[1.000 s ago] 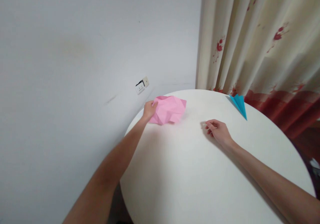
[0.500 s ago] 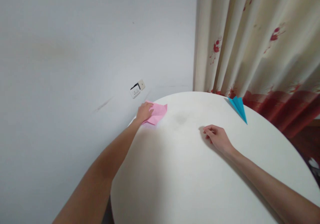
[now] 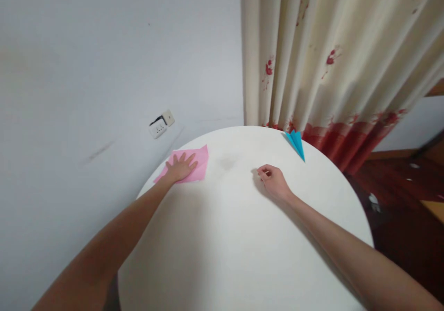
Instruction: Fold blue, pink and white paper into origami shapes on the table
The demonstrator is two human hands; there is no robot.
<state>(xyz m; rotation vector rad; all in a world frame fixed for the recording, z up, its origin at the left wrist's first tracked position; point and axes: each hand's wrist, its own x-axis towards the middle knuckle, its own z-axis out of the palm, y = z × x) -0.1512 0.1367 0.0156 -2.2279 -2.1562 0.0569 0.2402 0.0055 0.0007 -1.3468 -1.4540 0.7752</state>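
Note:
My left hand point(image 3: 180, 168) lies flat on a sheet of pink paper point(image 3: 198, 167), its fingers spread apart. The sheet rests on the left side of a round white table point(image 3: 222, 246), with creases and slightly raised corners. Near the middle of the table, my right hand point(image 3: 274, 180) rests on its side with the fingers curled in and the thumb against them; I see nothing in it. Beyond it, close to the far right edge, lies a folded blue paper airplane point(image 3: 296, 145), apart from both hands.
A pale wall point(image 3: 104, 70) with a white socket point(image 3: 158, 128) borders the table on the left. Behind the far edge hangs a cream curtain point(image 3: 312, 70) with a red flower pattern. Dark floor point(image 3: 398, 200) with small white items shows at the right.
My left hand has spread its fingers out flat, and the pink paper now lies more opened under it. My right hand stays curled on the table. The view has turned to the right.

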